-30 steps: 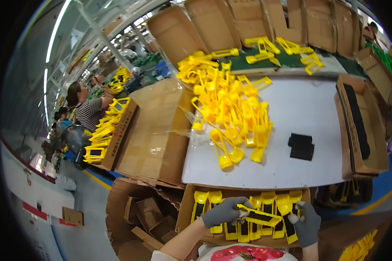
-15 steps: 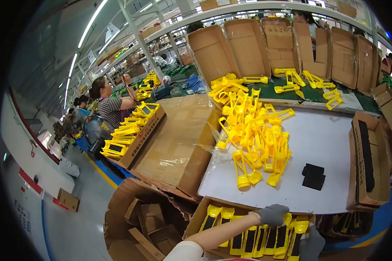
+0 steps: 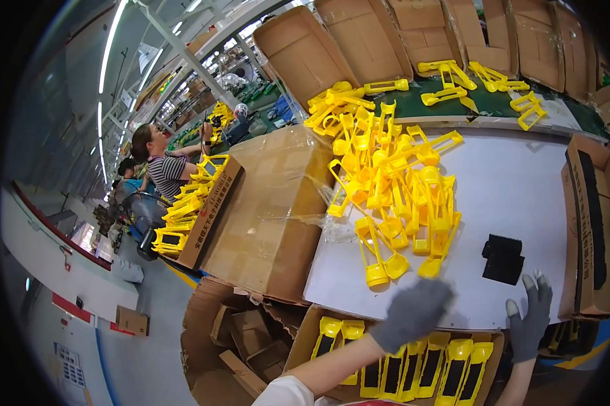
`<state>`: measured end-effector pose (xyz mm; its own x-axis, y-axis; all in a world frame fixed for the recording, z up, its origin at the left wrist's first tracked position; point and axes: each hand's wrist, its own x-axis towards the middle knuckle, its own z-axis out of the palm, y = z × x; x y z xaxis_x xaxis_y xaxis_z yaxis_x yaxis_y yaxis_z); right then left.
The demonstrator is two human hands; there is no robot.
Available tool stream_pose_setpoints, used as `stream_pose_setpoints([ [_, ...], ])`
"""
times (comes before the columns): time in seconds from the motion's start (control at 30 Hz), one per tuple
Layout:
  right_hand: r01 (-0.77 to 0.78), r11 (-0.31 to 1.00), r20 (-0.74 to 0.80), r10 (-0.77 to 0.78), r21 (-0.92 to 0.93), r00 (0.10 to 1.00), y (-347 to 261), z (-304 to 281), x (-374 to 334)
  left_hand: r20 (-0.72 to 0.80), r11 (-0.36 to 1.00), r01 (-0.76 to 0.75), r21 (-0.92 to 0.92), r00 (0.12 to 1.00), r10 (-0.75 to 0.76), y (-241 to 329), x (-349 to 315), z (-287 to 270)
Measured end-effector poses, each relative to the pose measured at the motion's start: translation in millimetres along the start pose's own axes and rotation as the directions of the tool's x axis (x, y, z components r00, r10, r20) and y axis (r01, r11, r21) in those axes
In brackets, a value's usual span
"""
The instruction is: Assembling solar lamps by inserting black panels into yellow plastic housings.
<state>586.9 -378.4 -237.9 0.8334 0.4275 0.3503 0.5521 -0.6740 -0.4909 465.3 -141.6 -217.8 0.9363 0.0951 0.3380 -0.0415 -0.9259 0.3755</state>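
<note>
So only the head view is being shown here, and in it the loose yellow frames are being spread in a messy heap on the white tabletop, up ahead of the left hand and running a bit to its left. The nearest frame is being pointed with its cup end toward that hand, its long axis slanting away and slightly right. The left hand is being caught in a blur over the tabletop's near edge, so its finger spread, anything being gripped, or any contact with that cup can't really be told. The black pads are being left as a small stack on the bare stretch right of the heap, and the right hand is clearly being kept closer to them: they're being seen just ahead and a little left of its fingertips, with what looks like a slim gap. That hand is being held wide, fingers and thumb apart, and nothing is being gripped in it as far as can be seen. Nearer the body, more yellow frames with dark inserts are being lined up side by side in a cardboard tray, long axes running mostly away from the wearer, partly under the left forearm.
</note>
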Motion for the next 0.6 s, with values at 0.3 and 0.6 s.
stream_pose_setpoints([
  [0.3,0.126,0.976,0.183,-0.092,-0.18,0.979,36,54,11,0.094,0.92,0.214,0.329,0.962,-0.257,-84,-12,26],
  [0.6,0.145,0.979,0.129,-0.127,-0.143,0.984,26,56,23,0.205,0.956,0.217,0.197,0.944,-0.257,-79,-35,-4],
])
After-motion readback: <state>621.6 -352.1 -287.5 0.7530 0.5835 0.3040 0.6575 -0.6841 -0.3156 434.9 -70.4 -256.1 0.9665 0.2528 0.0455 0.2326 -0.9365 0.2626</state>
